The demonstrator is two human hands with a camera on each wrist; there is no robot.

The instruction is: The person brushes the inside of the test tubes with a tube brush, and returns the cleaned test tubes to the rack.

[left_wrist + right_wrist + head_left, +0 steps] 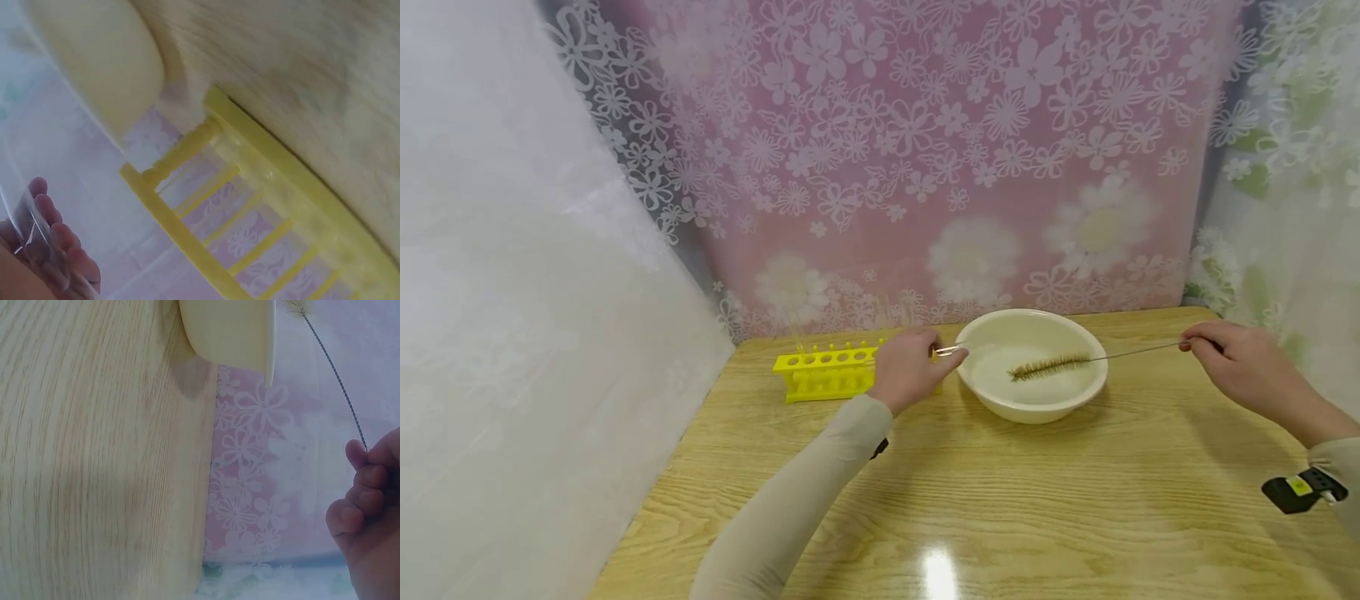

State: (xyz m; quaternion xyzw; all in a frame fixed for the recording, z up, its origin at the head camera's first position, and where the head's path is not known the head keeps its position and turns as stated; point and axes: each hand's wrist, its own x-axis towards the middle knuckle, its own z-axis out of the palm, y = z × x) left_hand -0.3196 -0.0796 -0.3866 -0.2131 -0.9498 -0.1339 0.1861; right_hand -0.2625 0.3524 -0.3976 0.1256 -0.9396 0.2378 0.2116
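My left hand [910, 371] holds a clear glass test tube [951, 349] lying nearly level, its end pointing at the basin's left rim. In the left wrist view, curled fingers [65, 240] wrap the see-through tube. My right hand [1251, 371] pinches the thin twisted-wire handle [337, 378] of a test tube brush. The brush's tan bristles [1050, 367] hang over the inside of a cream basin [1033, 411]; whether they touch water cannot be seen. Beside the left hand stands a yellow test tube rack [831, 361], its right part partly hidden by that hand.
Clear tubes [797, 333] stand upright in the rack, faint against the backdrop. The wooden table [1000, 500] ends at a pink flowered curtain [925, 167] behind the basin. Pale sheeting [550, 292] hangs along the left side, and another flowered sheet at the right.
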